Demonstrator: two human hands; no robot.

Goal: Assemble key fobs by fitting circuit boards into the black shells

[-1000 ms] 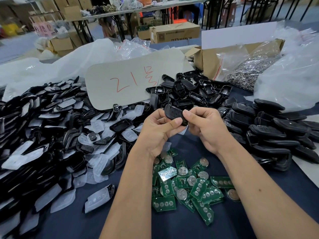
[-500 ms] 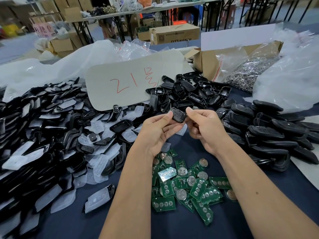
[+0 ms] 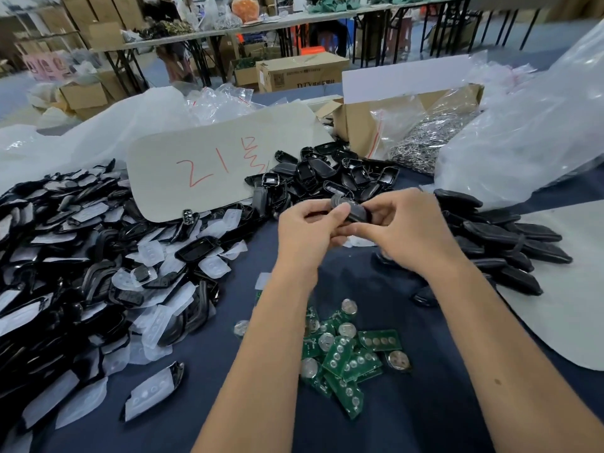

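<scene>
I see both hands raised together over the dark blue tablecloth, gripping one black plastic key fob shell between them. My left hand has its fingers curled round the shell's near end, the thumb pressed on top; my right hand pinches the other end, fingers wrapped over it, so neither hand is open at all. The shell is blurred, so I cannot tell whether a board already sits inside it. Taking that shell as my mark: nearer to me than it, on the cloth between my forearms, lies a loose heap of green circuit boards with round silver coin cells. To its left spreads a big pile of black shell halves mixed with clear rubber button pads. Just beyond it sits a smaller heap of glossy black shell frames, and beside that a pale card marked in red. To its right lie closed black fobs in a stack.
</scene>
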